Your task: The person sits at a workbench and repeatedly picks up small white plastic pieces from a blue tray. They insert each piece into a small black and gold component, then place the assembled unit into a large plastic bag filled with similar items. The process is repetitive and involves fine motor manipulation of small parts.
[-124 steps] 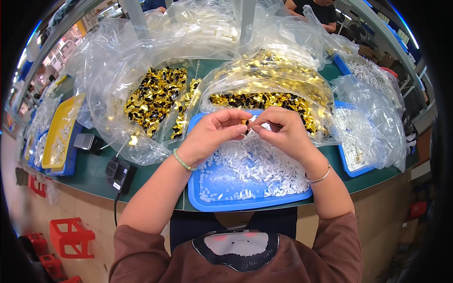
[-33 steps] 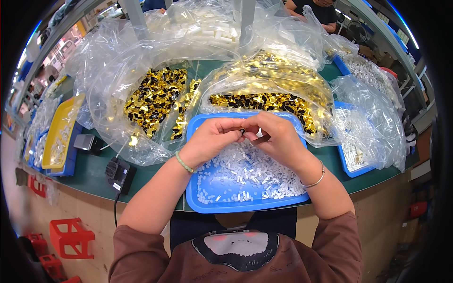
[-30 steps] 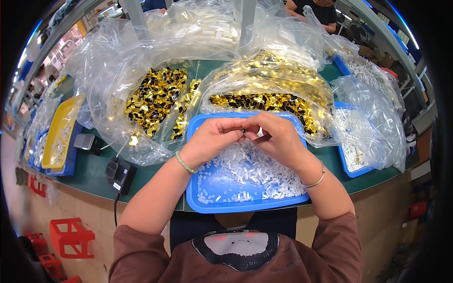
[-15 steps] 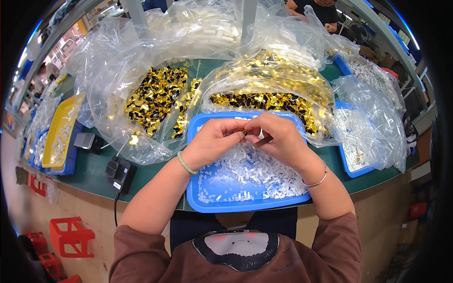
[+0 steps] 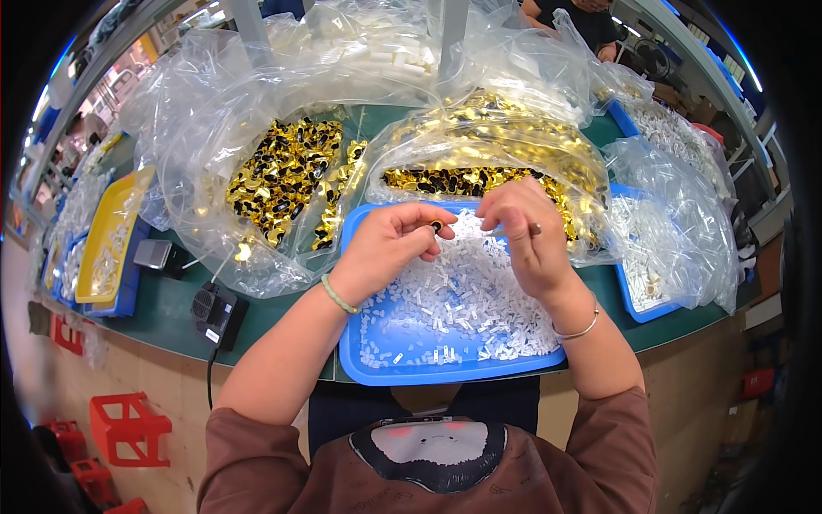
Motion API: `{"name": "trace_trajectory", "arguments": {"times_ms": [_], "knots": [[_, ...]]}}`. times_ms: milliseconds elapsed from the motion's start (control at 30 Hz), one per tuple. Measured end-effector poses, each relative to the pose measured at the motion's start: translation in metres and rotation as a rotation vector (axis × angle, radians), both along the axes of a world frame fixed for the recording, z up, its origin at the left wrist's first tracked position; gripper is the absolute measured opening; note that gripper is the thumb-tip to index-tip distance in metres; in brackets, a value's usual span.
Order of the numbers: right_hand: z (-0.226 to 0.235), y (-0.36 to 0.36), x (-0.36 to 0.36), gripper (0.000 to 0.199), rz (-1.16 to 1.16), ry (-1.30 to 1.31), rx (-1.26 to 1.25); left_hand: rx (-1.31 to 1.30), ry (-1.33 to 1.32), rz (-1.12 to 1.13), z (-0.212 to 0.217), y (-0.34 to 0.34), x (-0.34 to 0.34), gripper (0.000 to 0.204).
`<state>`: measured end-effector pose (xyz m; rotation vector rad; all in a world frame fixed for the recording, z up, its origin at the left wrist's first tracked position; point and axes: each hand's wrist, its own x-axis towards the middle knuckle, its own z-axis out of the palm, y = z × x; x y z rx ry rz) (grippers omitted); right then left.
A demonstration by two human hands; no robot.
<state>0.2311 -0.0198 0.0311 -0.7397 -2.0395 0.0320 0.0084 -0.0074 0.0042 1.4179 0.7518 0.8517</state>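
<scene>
Left hand (image 5: 390, 248) pinches a gold part (image 5: 436, 226) over the tray (image 5: 445, 373); right hand (image 5: 527, 236), fingers curled, grip unclear; bags (image 5: 282, 184) at 12 o'clock.

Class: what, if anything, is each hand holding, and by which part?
The left hand pinches a small gold-and-black piece at its fingertips; the right hand's hold cannot be told.

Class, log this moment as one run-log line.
left hand: pinching small gold part | right hand: fingers curled, apart from it | below: blue tray of white pieces
</scene>
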Motion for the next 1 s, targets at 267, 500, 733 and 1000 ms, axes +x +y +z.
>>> {"name": "trace_trajectory", "arguments": {"times_ms": [267, 500, 733, 1000], "knots": [[0.01, -0.008, -0.001, 0.025, 0.193, 0.709, -0.648, -0.124, -0.149, 0.074, -0.003, 0.006, -0.003, 0.033], [0.012, -0.013, -0.005, 0.009, 0.172, 0.536, -0.631, -0.218, -0.205, 0.077, -0.009, 0.009, -0.004, 0.036], [0.009, -0.015, -0.011, 0.017, 0.103, 0.148, -0.352, -0.066, -0.058, 0.062, -0.013, 0.009, -0.001, 0.035], [0.007, -0.015, -0.014, 0.018, 0.111, 0.121, -0.222, -0.007, 0.022, 0.094, -0.011, 0.007, 0.0, 0.035]]}}
